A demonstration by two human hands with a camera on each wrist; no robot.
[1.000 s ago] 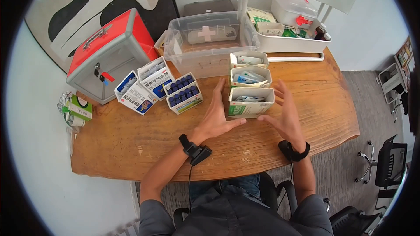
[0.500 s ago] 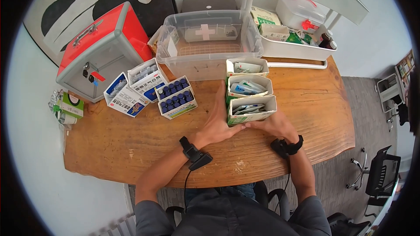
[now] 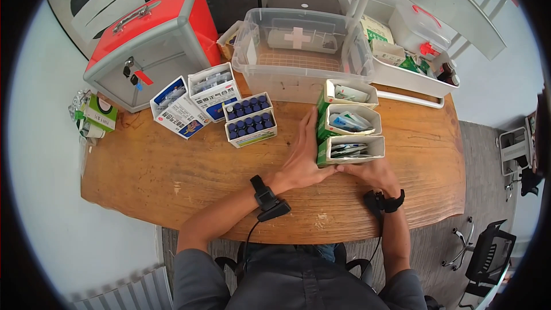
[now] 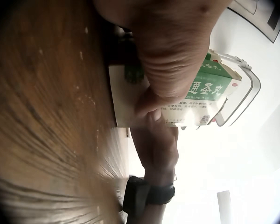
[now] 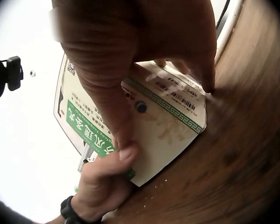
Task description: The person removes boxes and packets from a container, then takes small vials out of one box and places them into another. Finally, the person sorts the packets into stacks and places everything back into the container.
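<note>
Three open-topped white-and-green boxes with packets inside stand in a row in the head view: front (image 3: 351,149), middle (image 3: 349,121), rear (image 3: 348,93). Along their left side lie the extended fingers of my left hand (image 3: 301,158), its thumb across the front box's near face. My right hand (image 3: 376,174) touches that box from the right, thumb tip by the left thumb; the box partly hides its fingers. In the left wrist view the left thumb (image 4: 170,60) lies against a printed box (image 4: 196,100). The right wrist view shows spread right fingers beside the front box (image 5: 163,135).
Left of the row stand a box of blue-capped vials (image 3: 251,125) and two white-and-blue boxes (image 3: 215,100). Behind are a red-and-grey case (image 3: 155,51), a clear bin (image 3: 287,83) and a filled white tray (image 3: 413,80). A green box (image 3: 100,113) sits far left.
My right hand has come inward from the right side onto the front box, its thumb meeting the left one. The left hand stays beside the row. The head view has shifted.
</note>
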